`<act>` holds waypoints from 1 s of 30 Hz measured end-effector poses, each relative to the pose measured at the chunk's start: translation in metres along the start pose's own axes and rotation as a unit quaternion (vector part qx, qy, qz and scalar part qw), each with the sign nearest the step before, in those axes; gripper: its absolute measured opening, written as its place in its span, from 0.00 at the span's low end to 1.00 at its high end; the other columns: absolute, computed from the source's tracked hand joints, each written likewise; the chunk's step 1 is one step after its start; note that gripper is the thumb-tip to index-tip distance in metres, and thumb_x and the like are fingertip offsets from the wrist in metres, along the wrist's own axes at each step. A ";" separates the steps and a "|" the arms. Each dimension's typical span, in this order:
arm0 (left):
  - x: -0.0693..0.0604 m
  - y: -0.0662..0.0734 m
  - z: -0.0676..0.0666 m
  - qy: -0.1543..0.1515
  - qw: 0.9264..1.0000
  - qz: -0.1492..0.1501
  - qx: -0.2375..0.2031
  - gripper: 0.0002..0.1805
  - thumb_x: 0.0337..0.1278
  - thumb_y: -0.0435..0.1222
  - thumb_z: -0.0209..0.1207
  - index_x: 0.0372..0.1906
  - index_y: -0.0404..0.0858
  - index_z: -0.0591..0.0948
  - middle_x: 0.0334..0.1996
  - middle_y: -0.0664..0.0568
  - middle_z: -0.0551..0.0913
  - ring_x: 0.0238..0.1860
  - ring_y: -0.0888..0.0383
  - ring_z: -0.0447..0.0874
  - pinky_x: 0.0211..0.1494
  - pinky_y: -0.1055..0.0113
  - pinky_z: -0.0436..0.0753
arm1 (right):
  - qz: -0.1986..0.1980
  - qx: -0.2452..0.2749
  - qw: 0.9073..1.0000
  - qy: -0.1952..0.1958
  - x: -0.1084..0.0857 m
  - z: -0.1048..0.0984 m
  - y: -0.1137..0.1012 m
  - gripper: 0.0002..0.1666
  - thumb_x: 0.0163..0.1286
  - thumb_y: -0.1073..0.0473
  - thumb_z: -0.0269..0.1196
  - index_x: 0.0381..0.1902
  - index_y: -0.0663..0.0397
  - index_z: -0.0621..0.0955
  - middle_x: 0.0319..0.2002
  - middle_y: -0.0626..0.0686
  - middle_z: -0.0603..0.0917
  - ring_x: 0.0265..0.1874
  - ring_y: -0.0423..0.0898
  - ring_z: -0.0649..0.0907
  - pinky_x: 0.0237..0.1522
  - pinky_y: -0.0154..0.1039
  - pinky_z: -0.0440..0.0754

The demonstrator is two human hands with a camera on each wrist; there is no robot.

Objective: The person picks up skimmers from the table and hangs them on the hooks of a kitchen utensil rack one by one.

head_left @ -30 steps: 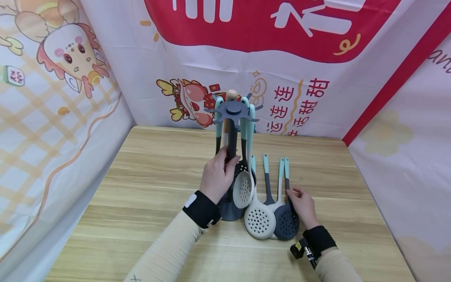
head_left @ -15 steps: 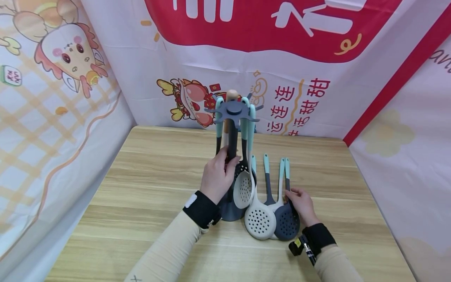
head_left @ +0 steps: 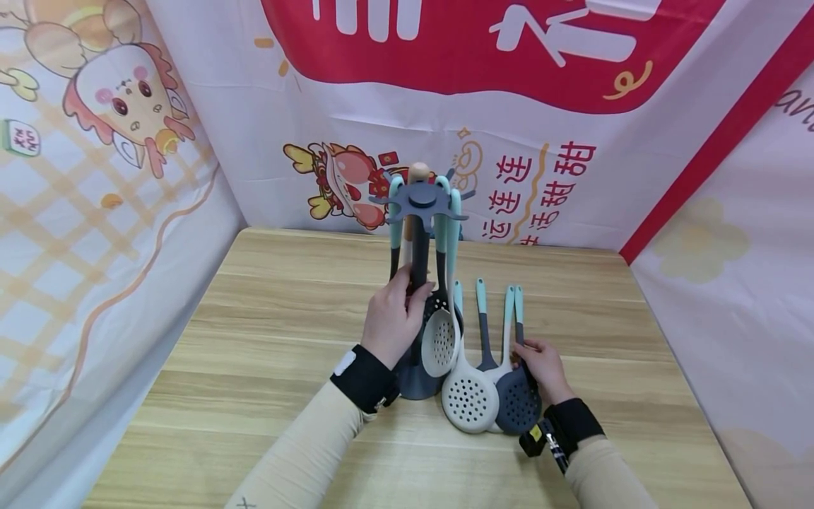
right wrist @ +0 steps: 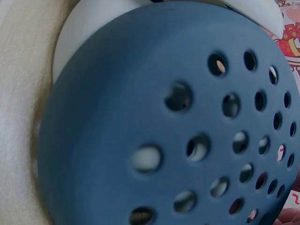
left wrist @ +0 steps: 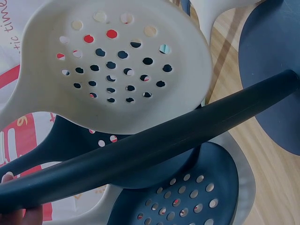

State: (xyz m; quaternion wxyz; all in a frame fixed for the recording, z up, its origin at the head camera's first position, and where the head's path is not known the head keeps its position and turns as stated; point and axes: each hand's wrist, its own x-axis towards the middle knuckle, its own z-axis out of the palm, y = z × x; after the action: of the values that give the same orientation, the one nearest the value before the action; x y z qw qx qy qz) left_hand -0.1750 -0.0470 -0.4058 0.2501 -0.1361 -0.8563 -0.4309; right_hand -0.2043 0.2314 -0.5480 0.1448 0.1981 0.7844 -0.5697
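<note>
Midway across table (head_left: pixel 286 304): utensil rack (head_left: pixel 420 230), your left grip (head_left: pixel 391 319) clasping post (head_left: pixel 420 258). Toward right edge: dark skimmer (head_left: pixel 518 404), handle (head_left: pixel 518 314) pinched by your right grip (head_left: pixel 547 367). Apparent step: pickup; next move likely calls for clean lift.

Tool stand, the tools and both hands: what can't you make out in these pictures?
Head view: part of the stand pole, hidden behind the left hand.
Head view: the head of the pale tool, mostly covered by the dark skimmer and the round skimmer.
Left wrist view: most of the left hand, cut off at the lower left corner.
Right wrist view: most of the right hand, behind the dark skimmer or past the right edge.
</note>
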 end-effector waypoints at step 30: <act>0.000 -0.003 0.002 -0.001 1.000 -0.001 -0.008 0.12 0.71 0.37 0.56 0.49 0.33 0.77 0.36 0.44 0.87 0.33 0.52 0.88 0.36 0.60 0.87 | -0.009 -0.028 1.000 0.009 0.005 0.004 0.001 0.28 0.75 0.55 0.56 0.63 0.71 0.71 0.50 0.64 0.80 0.45 0.50 0.81 0.36 0.30 0.77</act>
State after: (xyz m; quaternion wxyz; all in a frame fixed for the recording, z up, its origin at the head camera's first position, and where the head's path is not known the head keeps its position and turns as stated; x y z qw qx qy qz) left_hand -0.1770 -0.0475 -0.4086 0.2480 -0.1377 -0.8532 -0.4377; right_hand -0.2085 0.2285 -0.5525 0.1378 0.1923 0.8031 -0.5468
